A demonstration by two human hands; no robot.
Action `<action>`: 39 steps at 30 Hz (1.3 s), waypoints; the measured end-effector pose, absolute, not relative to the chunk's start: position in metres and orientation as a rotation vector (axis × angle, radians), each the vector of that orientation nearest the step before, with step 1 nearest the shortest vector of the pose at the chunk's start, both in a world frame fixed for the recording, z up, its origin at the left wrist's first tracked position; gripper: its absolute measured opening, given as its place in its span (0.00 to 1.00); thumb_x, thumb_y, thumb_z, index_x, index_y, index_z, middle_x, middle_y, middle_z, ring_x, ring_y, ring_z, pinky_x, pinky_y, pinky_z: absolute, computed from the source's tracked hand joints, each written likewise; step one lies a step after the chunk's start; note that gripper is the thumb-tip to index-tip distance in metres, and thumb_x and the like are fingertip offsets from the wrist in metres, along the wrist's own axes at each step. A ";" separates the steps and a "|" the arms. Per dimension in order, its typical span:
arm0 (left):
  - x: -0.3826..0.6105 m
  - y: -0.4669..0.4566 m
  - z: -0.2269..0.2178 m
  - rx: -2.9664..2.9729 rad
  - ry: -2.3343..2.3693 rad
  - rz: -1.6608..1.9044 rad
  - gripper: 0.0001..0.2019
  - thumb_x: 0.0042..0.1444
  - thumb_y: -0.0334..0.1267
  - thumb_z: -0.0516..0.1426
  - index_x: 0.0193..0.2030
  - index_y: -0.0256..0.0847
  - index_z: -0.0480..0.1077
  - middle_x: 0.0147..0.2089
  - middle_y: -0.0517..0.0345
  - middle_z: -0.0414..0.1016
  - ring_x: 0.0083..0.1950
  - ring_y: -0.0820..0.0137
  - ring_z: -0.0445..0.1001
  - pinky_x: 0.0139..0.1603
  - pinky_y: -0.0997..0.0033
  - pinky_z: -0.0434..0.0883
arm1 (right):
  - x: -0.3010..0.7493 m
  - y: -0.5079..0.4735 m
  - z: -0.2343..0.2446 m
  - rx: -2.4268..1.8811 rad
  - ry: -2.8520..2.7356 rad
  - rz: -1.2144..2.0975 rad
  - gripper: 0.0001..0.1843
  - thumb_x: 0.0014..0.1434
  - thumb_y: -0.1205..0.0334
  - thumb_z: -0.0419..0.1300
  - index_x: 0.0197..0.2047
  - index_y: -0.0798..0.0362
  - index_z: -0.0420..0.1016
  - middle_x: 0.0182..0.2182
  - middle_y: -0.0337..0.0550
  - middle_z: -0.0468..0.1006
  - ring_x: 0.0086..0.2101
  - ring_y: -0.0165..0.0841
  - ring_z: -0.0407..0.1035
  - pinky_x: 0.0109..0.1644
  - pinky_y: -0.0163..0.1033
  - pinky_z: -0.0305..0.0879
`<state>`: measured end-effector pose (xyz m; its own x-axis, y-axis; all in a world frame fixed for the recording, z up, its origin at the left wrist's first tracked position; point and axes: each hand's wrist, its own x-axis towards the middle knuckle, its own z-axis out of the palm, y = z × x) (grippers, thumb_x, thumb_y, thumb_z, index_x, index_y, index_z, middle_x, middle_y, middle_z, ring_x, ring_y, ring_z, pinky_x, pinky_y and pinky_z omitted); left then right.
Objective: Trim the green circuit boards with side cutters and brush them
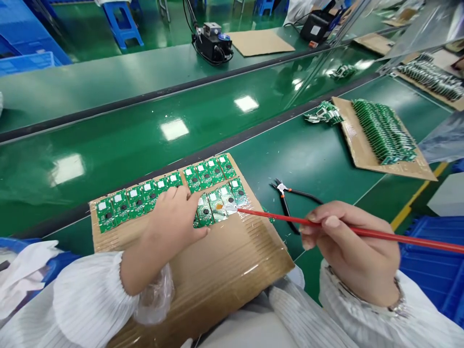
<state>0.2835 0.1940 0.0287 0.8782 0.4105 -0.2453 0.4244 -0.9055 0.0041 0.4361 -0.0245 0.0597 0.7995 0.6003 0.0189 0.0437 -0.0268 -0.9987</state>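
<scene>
Starting at the far left, a blue plastic crate (pixel 21 63) sits beyond the green conveyor belt (pixel 108 164), and a white pleated sleeve (pixel 90 304) runs in from the near edge. The left hand (pixel 172 227) is spread open and flat, gripping nothing, its fingertips pressing on a row of green circuit boards (pixel 134 205)! Those boards lie in two uneven rows on a plastic-wrapped cardboard sheet (pixel 213 280), right at the belt's near edge, with a clear plastic bag (pixel 155 299) bunched by the left wrist.

Moving right, the tip of a red-handled brush (pixel 290 220) touches a board (pixel 217 205) in the nearer row, right on a small orange patch. The right hand (pixel 348 241) has that slim handle firmly pinched between thumb and fingers. Just beside the sheet, black-handled side cutters (pixel 284 205) lie on the belt, close to the brush. Further along, a tightly packed stack of green boards (pixel 384 131) leans in rows on another cardboard sheet (pixel 366 157), and at the far right sits a blue crate (pixel 435 270).
</scene>
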 end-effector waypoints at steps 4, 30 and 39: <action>0.284 0.193 0.028 2.972 0.692 -0.350 0.29 0.44 0.54 0.62 0.51 0.39 0.69 0.44 0.48 0.68 0.47 0.54 0.65 0.44 0.60 0.62 | 0.435 -0.022 0.056 -1.561 -0.560 0.480 0.05 0.56 0.58 0.63 0.30 0.47 0.78 0.22 0.39 0.75 0.18 0.32 0.68 0.19 0.38 0.63; 0.329 0.168 0.029 2.948 0.725 -0.229 0.30 0.47 0.52 0.61 0.57 0.42 0.67 0.43 0.48 0.69 0.47 0.55 0.67 0.44 0.59 0.63 | 0.441 -0.031 0.037 -1.657 -0.774 0.318 0.09 0.61 0.65 0.57 0.29 0.51 0.73 0.23 0.36 0.73 0.20 0.27 0.67 0.22 0.34 0.62; 0.335 0.168 0.026 2.929 0.710 -0.211 0.30 0.47 0.52 0.60 0.56 0.41 0.69 0.42 0.48 0.69 0.47 0.54 0.67 0.45 0.59 0.64 | 0.440 -0.029 0.034 -1.726 -0.868 0.261 0.09 0.61 0.67 0.56 0.30 0.51 0.71 0.24 0.35 0.73 0.21 0.26 0.66 0.25 0.34 0.62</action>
